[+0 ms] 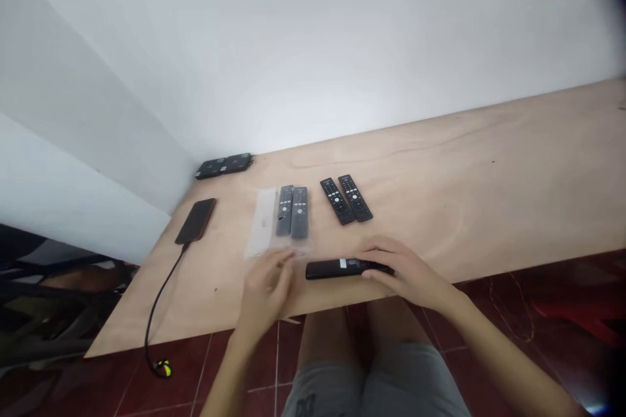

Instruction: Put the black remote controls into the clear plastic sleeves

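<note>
A black remote control (330,268) lies face down near the table's front edge, a white label on its back. My right hand (398,267) grips its right end, thumb on the near side and fingers on the far side. My left hand (267,283), a little blurred, is half curled with thumb and fingers apart, left of that remote. Its fingertips are by the lower edge of clear plastic sleeves; whether they touch is unclear. Two remotes (300,212) lie face up in the sleeves, beside a white sleeve (263,221). Two bare black remotes (355,198) lie further right.
A phone (196,221) with a black cable (159,300) hanging over the table edge lies at the left. Two flat black boxes (236,163) sit at the back left corner against the wall (317,45). The wooden table (464,189) extends right.
</note>
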`<state>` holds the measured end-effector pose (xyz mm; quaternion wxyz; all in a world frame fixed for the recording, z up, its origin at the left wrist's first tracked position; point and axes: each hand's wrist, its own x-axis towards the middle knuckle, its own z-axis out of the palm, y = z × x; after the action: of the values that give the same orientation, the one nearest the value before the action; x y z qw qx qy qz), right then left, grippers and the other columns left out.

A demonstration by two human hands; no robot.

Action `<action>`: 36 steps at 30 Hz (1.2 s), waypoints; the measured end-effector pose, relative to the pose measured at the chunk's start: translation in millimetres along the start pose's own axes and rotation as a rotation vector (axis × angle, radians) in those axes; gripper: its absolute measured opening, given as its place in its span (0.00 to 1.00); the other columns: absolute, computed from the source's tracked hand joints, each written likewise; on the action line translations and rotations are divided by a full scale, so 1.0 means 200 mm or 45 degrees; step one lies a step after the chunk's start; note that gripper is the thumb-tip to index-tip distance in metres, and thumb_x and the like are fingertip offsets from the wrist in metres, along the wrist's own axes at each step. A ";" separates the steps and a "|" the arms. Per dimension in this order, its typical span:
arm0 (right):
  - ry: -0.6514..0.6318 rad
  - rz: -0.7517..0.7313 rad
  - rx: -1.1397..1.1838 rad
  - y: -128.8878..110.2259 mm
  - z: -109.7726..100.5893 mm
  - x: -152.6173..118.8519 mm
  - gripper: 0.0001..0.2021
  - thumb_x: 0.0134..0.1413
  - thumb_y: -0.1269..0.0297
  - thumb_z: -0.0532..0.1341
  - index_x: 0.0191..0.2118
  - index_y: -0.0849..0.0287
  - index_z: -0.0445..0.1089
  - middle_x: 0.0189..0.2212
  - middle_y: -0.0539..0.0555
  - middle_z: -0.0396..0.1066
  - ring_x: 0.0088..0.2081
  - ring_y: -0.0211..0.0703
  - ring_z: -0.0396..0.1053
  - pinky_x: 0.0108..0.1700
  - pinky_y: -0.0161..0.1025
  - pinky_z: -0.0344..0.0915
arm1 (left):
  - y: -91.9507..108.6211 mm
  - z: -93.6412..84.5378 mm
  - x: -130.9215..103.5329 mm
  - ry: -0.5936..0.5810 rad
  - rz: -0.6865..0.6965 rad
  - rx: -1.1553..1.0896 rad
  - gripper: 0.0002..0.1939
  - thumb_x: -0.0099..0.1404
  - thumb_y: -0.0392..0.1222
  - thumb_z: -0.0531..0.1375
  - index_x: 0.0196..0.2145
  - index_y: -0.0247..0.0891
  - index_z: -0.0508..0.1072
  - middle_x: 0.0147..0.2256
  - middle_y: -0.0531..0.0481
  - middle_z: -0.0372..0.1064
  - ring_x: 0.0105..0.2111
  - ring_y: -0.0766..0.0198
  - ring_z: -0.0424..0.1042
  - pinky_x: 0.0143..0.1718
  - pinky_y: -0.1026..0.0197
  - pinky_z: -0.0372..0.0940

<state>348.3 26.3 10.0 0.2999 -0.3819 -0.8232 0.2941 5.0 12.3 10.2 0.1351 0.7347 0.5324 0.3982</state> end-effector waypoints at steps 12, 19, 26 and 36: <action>0.185 0.146 -0.052 0.03 0.04 0.02 0.13 0.76 0.54 0.61 0.55 0.49 0.80 0.51 0.57 0.80 0.54 0.59 0.76 0.59 0.57 0.74 | -0.42 -0.29 0.09 -0.020 0.094 0.579 0.11 0.73 0.47 0.61 0.40 0.42 0.83 0.44 0.43 0.83 0.48 0.46 0.77 0.58 0.42 0.64; 0.091 0.101 -0.162 0.03 0.04 0.00 0.20 0.66 0.55 0.72 0.62 0.46 0.77 0.58 0.57 0.76 0.58 0.62 0.74 0.62 0.59 0.73 | -0.29 -0.30 0.08 0.047 -0.053 0.425 0.10 0.72 0.47 0.61 0.38 0.43 0.81 0.38 0.46 0.82 0.41 0.50 0.77 0.46 0.52 0.70; 0.126 0.026 -0.145 0.04 0.04 -0.02 0.25 0.65 0.62 0.69 0.66 0.47 0.73 0.61 0.59 0.75 0.60 0.62 0.73 0.65 0.61 0.71 | 0.06 -0.12 -0.05 -0.089 -0.283 0.013 0.09 0.70 0.47 0.64 0.37 0.41 0.82 0.34 0.50 0.81 0.33 0.58 0.78 0.35 0.60 0.71; 0.072 0.084 0.231 0.08 -0.18 -0.20 0.21 0.64 0.60 0.70 0.61 0.48 0.77 0.62 0.58 0.76 0.63 0.63 0.73 0.67 0.61 0.69 | 0.23 0.19 -0.10 -0.178 -0.365 -0.334 0.10 0.71 0.45 0.65 0.42 0.41 0.85 0.40 0.46 0.85 0.39 0.53 0.84 0.41 0.54 0.78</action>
<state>402.0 11.4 10.4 0.3465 -0.3884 -0.7714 0.3661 60.3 -14.6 5.6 0.3214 0.6534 0.5643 0.3890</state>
